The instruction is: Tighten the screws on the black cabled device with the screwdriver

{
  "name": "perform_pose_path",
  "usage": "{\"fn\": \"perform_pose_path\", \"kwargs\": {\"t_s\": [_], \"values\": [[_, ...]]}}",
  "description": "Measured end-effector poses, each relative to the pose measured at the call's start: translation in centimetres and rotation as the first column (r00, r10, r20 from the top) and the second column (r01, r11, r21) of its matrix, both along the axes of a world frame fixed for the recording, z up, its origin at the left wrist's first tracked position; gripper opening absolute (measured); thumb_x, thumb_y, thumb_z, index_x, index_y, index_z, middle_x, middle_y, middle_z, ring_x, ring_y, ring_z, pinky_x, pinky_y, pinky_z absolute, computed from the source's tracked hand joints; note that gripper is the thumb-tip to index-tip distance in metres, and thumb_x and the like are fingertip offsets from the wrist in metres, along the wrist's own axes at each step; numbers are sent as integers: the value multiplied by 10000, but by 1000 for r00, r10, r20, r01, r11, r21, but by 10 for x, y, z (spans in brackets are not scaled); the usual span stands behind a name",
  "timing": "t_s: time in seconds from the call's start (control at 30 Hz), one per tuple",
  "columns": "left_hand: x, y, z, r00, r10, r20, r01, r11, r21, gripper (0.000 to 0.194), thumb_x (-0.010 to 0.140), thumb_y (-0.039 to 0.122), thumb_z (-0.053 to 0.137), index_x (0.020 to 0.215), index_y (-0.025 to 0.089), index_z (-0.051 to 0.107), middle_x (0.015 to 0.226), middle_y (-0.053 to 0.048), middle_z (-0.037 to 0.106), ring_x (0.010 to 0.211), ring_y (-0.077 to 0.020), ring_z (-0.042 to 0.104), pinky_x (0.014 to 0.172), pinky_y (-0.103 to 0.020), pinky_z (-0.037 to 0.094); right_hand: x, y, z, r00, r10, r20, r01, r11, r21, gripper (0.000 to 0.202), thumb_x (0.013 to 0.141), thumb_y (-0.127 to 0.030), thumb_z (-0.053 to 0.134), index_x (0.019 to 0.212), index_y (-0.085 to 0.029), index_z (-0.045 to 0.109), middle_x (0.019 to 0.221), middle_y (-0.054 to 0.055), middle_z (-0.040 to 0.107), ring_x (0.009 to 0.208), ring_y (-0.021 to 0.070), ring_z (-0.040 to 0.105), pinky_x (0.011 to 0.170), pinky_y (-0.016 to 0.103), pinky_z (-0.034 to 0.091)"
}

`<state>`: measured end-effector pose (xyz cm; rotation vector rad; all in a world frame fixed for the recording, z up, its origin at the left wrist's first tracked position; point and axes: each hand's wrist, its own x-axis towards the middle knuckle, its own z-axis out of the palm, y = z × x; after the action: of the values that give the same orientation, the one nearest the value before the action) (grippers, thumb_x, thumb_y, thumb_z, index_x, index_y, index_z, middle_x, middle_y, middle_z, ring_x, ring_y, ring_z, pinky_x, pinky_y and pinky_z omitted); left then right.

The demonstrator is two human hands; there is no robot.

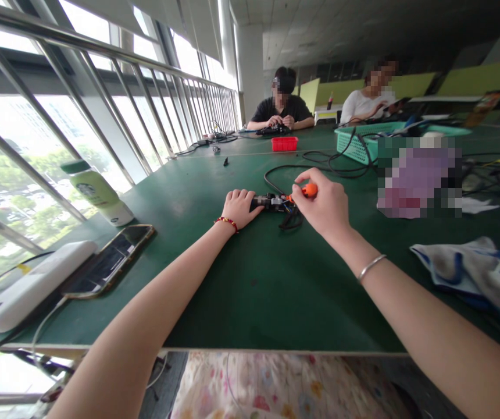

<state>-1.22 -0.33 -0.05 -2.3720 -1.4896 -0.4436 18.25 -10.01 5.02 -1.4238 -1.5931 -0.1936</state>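
One black device [271, 202], long and narrow in shape, lies on the smooth green counter [254, 279]. The left hand [239, 208] has its grip closed over the left end of the device. The right hand [326, 201] has its grip closed around one orange-handled tool [310, 190], at the device's right end. Beyond the device are one red plastic basket [285, 144] and two persons, seated; farther right, one green lattice basket [354, 142] with cables. Left of the device there are one bottle [97, 193] with rounded body and one flat phone [113, 262]; to its right, crumpled grey-blue fabric [463, 267].
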Motion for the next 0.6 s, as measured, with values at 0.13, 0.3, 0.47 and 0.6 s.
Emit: {"fn": "perform_pose_path", "kwargs": {"t_s": [0.13,0.3,0.47,0.6], "values": [[0,-1,1,1000,6,-6,-6,1000,-3,459,890,511,421,1178,181,556,1125,-117,587,1075,-302,476,970,-426,336,0,-1,1,998,49,-34,-48,998,46,222,764,-320,516,953,-235,594,703,9,642,597,186,577,533,271,349],[0,-1,1,1000,5,-9,-5,1000,3,466,891,514,414,1182,177,552,1128,-121,584,1071,-301,475,965,-426,337,0,-1,1,998,52,-24,-51,998,33,220,766,-319,512,952,-236,594,722,14,646,606,185,578,533,272,345],[-1,0,0,1000,0,-13,1,1000,9,459,892,517,409,1174,184,552,1128,-119,585,1063,-298,478,957,-429,340,-1,-2,-1,999,26,32,-26,1000,-4,177,785,-372,506,838,-243,615,612,6,587,614,197,563,521,262,313],[0,0,0,1000,5,-27,-4,1000,15,475,893,519,408,1180,169,553,1126,-117,591,1061,-300,480,957,-425,344,-1,-1,-1,999,52,7,-52,998,40,209,778,-343,513,926,-230,606,677,9,629,594,185,567,521,267,333]]}}
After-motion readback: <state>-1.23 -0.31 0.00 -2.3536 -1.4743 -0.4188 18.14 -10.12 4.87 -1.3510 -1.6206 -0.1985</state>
